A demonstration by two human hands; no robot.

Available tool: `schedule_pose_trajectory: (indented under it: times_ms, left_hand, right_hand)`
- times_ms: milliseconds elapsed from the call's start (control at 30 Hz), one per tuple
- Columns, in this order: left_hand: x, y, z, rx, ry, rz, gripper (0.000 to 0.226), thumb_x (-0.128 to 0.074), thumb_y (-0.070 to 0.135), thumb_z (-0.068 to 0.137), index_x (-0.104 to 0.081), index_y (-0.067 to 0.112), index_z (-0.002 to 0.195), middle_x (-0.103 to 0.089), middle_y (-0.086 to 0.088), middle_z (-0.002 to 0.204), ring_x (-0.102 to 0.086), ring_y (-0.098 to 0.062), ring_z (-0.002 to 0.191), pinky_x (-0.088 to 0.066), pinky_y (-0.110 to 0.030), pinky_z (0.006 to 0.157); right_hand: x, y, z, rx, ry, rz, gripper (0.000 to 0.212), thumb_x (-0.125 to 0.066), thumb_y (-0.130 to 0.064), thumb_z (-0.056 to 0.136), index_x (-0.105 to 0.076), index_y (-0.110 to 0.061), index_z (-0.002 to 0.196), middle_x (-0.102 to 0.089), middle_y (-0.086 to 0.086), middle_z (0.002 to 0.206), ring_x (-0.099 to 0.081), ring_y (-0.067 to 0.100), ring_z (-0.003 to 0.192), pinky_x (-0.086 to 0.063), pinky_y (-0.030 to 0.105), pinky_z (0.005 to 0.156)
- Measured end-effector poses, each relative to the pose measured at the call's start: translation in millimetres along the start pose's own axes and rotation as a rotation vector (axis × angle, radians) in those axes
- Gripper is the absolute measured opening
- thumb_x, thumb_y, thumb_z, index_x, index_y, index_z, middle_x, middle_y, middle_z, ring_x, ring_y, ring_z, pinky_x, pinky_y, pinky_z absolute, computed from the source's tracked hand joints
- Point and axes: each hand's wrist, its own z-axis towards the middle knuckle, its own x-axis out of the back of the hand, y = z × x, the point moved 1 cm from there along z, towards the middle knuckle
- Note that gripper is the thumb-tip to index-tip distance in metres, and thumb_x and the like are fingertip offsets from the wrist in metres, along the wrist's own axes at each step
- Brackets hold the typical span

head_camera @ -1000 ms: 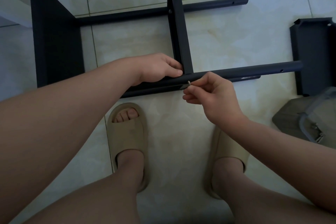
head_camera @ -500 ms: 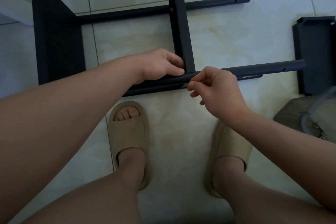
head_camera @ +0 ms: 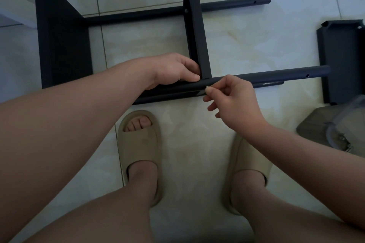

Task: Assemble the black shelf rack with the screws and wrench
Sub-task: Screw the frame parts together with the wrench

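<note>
The black shelf rack lies on its side on the tiled floor, with round tubes running left to right and a flat cross panel between them. My left hand grips the near tube where the cross panel meets it. My right hand pinches a small silver screw between thumb and forefinger, its tip against the near tube just right of the joint. The wrench is not in view.
A separate black shelf panel lies at the right. A clear plastic container with metal hardware sits at the right edge. My two feet in tan slippers stand on the floor just below the rack.
My right hand shifted slightly along the near tube with the screw and its lower fingers spread out. My left hand kept its grip at the joint.
</note>
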Motion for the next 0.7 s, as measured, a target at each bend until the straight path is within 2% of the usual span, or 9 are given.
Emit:
schedule_pose_trajectory:
  times_ms: [100, 167, 233, 267, 367, 433, 533, 600, 700]
  left_hand:
    - [0.4, 1.7, -0.3, 0.043, 0.017, -0.016, 0.012, -0.066, 0.030, 0.094, -0.071, 0.032, 0.105, -0.071, 0.009, 0.112, -0.061, -0.015, 0.110, -0.043, -0.031, 0.099]
    - [-1.0, 3.5, -0.3, 0.078, 0.043, -0.026, 0.022, -0.061, 0.049, 0.094, -0.070, 0.034, 0.107, -0.070, 0.015, 0.108, -0.061, -0.011, 0.100, -0.042, -0.023, 0.083]
    - [-3.2, 4.1, 1.8, 0.070, 0.085, -0.027, 0.026, -0.059, 0.056, 0.093, -0.072, 0.034, 0.097, -0.070, 0.017, 0.099, -0.058, -0.002, 0.088, -0.039, -0.019, 0.073]
    - [-4.5, 4.2, 3.2, 0.054, 0.105, -0.024, 0.025, -0.061, 0.055, 0.092, -0.072, 0.032, 0.090, -0.069, 0.017, 0.093, -0.057, -0.001, 0.082, -0.038, -0.019, 0.070]
    - [-5.2, 4.9, 4.6, 0.034, 0.125, -0.017, 0.023, -0.065, 0.048, 0.092, -0.071, 0.028, 0.080, -0.068, 0.013, 0.084, -0.056, -0.004, 0.075, -0.038, -0.020, 0.066]
    - [-4.9, 6.3, 4.5, 0.037, 0.124, -0.010, 0.024, -0.065, 0.046, 0.093, -0.070, 0.027, 0.079, -0.068, 0.011, 0.085, -0.059, -0.005, 0.077, -0.040, -0.021, 0.065]
    - [-5.1, 8.2, 4.4, 0.040, 0.120, -0.009, 0.024, -0.064, 0.042, 0.095, -0.070, 0.024, 0.080, -0.070, 0.007, 0.086, -0.060, -0.007, 0.076, -0.041, -0.023, 0.065]
    - [-5.7, 7.6, 5.0, 0.036, 0.128, -0.014, 0.025, -0.064, 0.040, 0.096, -0.071, 0.020, 0.083, -0.070, 0.004, 0.086, -0.060, -0.009, 0.077, -0.042, -0.025, 0.067]
    - [-6.9, 6.4, 4.9, 0.019, 0.150, -0.020, 0.026, -0.064, 0.037, 0.096, -0.071, 0.015, 0.084, -0.067, 0.003, 0.078, -0.057, -0.010, 0.071, -0.042, -0.026, 0.067]
  right_hand:
    - [2.7, -4.7, 1.7, 0.022, -0.019, -0.090, 0.017, -0.067, -0.021, 0.096, -0.062, -0.020, 0.081, -0.074, -0.008, 0.072, -0.070, 0.015, 0.065, -0.052, 0.031, 0.060]
    - [6.7, -7.7, 4.5, 0.131, -0.030, -0.360, 0.017, -0.067, -0.028, 0.096, -0.061, -0.025, 0.080, -0.072, -0.009, 0.074, -0.067, 0.017, 0.076, -0.054, 0.038, 0.069]
    - [9.6, -11.9, 4.8, 0.256, 0.005, -0.607, 0.014, -0.066, -0.034, 0.095, -0.064, -0.025, 0.085, -0.068, -0.010, 0.076, -0.060, 0.019, 0.082, -0.050, 0.039, 0.069]
    - [10.9, -13.6, 4.7, 0.319, 0.027, -0.656, 0.014, -0.066, -0.035, 0.095, -0.065, -0.024, 0.087, -0.064, -0.011, 0.076, -0.056, 0.019, 0.084, -0.046, 0.038, 0.066]
    - [12.6, -12.7, 6.9, 0.463, 0.029, -0.658, 0.013, -0.071, -0.028, 0.093, -0.068, -0.016, 0.089, -0.058, -0.005, 0.086, -0.049, 0.023, 0.089, -0.042, 0.038, 0.073]
    - [14.6, -11.5, 9.7, 0.473, 0.038, -0.654, 0.012, -0.075, -0.029, 0.090, -0.070, -0.017, 0.092, -0.054, -0.004, 0.098, -0.048, 0.024, 0.097, -0.034, 0.035, 0.086]
    - [17.1, -10.5, 12.0, 0.444, 0.059, -0.652, 0.026, -0.074, -0.036, 0.089, -0.063, -0.023, 0.107, -0.054, -0.009, 0.109, -0.050, 0.021, 0.108, -0.023, 0.031, 0.096]
    - [17.5, -8.7, 12.5, 0.438, 0.040, -0.645, 0.032, -0.071, -0.039, 0.091, -0.056, -0.022, 0.114, -0.059, -0.012, 0.107, -0.055, 0.020, 0.106, -0.022, 0.031, 0.100]
    - [17.5, -7.9, 12.8, 0.446, 0.034, -0.652, 0.030, -0.069, -0.040, 0.092, -0.055, -0.021, 0.111, -0.058, -0.013, 0.102, -0.055, 0.019, 0.103, -0.022, 0.033, 0.100]
